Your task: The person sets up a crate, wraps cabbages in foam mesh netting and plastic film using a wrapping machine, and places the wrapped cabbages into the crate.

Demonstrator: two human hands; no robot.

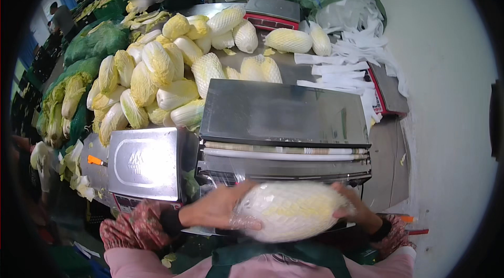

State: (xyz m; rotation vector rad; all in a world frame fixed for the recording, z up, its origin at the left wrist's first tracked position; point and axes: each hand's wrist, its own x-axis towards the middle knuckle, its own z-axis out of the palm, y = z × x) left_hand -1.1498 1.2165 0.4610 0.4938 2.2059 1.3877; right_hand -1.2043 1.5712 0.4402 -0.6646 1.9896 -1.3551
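Note:
Between my two hands is a napa cabbage [293, 211] in a white foam net sleeve, with clear plastic film around it. My left hand [224, 205] grips its left end, and my right hand [348, 203] holds the right end. The cabbage is held level, close to my apron, over the front edge of a film wrapping machine [283, 112]. A roll of clear film [283, 154] lies in the slot across that machine. Some film shows near my left wrist, though where it ends is unclear.
Left of the wrapper stands a steel-topped scale [143, 164], with an orange-handled knife [96, 160] beyond it. Bare napa cabbages [145, 81] are heaped behind. Sleeved cabbages [287, 39] and white foam nets [342, 69] lie farther back. A wall [441, 120] runs along the right. Another person works across the table.

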